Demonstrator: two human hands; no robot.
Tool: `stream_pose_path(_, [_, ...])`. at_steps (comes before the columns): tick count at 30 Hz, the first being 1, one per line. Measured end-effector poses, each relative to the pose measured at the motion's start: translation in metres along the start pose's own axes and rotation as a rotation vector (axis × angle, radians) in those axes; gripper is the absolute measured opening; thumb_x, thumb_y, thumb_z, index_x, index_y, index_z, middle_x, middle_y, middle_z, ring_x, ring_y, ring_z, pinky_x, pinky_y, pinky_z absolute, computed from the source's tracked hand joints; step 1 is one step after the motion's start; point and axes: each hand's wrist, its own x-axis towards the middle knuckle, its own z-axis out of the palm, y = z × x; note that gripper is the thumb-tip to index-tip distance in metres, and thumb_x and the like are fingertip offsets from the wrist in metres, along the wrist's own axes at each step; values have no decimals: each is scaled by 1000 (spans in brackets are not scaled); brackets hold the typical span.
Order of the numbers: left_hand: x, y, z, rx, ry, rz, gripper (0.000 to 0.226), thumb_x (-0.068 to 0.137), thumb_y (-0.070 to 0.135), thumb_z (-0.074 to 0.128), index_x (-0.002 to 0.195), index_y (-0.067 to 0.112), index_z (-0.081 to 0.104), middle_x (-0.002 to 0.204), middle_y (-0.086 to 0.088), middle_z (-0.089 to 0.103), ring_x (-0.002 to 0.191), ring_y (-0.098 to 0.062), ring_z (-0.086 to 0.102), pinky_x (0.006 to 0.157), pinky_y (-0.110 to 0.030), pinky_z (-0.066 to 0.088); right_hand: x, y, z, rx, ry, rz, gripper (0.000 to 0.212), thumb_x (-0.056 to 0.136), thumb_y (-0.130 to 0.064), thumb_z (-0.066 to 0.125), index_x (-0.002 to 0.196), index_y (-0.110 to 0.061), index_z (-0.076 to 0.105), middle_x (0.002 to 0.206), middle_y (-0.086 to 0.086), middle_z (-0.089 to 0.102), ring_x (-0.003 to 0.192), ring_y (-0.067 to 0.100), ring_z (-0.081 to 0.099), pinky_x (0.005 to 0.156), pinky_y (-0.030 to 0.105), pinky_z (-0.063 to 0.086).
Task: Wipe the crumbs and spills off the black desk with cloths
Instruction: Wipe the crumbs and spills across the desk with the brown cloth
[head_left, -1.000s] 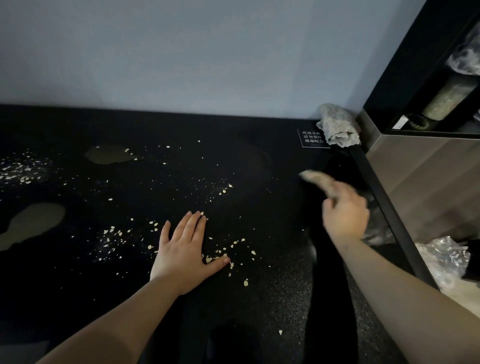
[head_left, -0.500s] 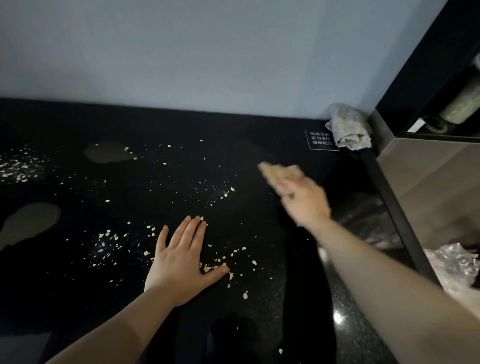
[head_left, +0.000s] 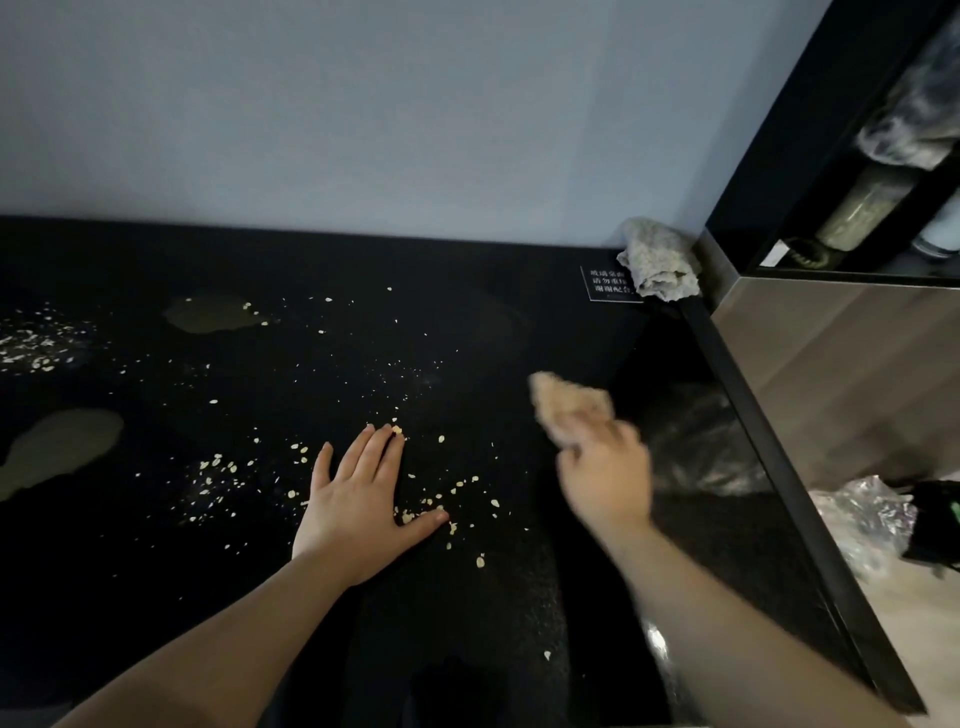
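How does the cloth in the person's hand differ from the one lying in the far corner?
The tan cloth is gripped in the right hand and shows blurred; the grey cloth lies untouched in the far right corner of the desk, in sharp view. Both are crumpled.

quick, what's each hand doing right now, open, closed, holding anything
Left hand: open, flat on the black desk among the crumbs.
Right hand: blurred, fingers curled round a tan cloth.
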Motion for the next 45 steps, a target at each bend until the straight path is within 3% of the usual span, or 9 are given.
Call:
stream_pose_path(3, [-3,0,0,-31,46,31,106,68,86,4,144,18,33,154,2,24,144,-16,15,115,-50,7,-40,-43,9,116,-106,-426,41,72,-24,45,105,-23,69,111,-2,69,93,25,61,75,34,53])
stream_pose_path(6, [-10,0,1,-4,90,55,76,80,67,27,125,15,58,138,-1,49,132,-19,39,108,-56,26,-32,-20,-3,121,-2,-330,48,71,-24,39,111,-20,67,117,0,66,90,25,62,75,35,54])
stream_pose_path(11, [-22,-3,-2,-8,32,57,93,72,67,-7,148,23,22,155,9,19,144,-9,9,112,-47,-10,-22,26,-15,-98,0,196,48,84,-19,52,132,-16,51,140,7,48,114,33,51,86,44,44])
stream_pose_path(19, [-24,-9,-11,14,-18,74,96,64,55,-23,148,29,15,156,14,11,143,-4,2,113,-45,-11,-66,-54,6,83,-48,-440,44,71,-18,57,114,-20,65,118,0,66,99,23,62,76,36,53])
stream_pose_path(25, [-27,-10,-16,-51,-15,44,71,85,51,-9,145,33,24,152,18,20,142,-1,11,113,-42,-11,-27,21,-21,-70,36,254,54,82,-17,54,135,-20,47,136,4,50,110,32,52,86,43,47])
stream_pose_path(31, [-9,-6,-18,-63,-12,-14,46,101,34,19,147,29,18,155,10,13,145,-11,0,115,-43,-7,-50,-13,-1,-87,-77,-439,51,76,-28,36,119,-22,63,122,-1,64,105,22,60,78,37,54])
stream_pose_path(34, [8,-8,-20,-54,-52,-77,53,101,38,17,150,22,3,158,2,-4,144,-17,-11,117,-44,-3,-23,15,-10,-163,4,-211,50,72,-22,45,120,-20,61,124,2,61,97,26,61,71,37,51])
stream_pose_path(40, [28,-18,-23,-129,-146,-140,57,101,38,21,150,17,1,158,0,-6,144,-17,-10,118,-40,1,44,66,-13,-56,15,636,50,92,-17,43,138,0,35,143,19,37,130,36,34,104,46,31])
stream_pose_path(45, [30,-25,-25,-163,-144,-120,56,101,38,24,150,20,4,158,4,-4,144,-13,-8,119,-35,3,106,50,-4,3,-125,618,57,91,-14,43,144,-4,26,149,20,25,137,34,22,108,45,30])
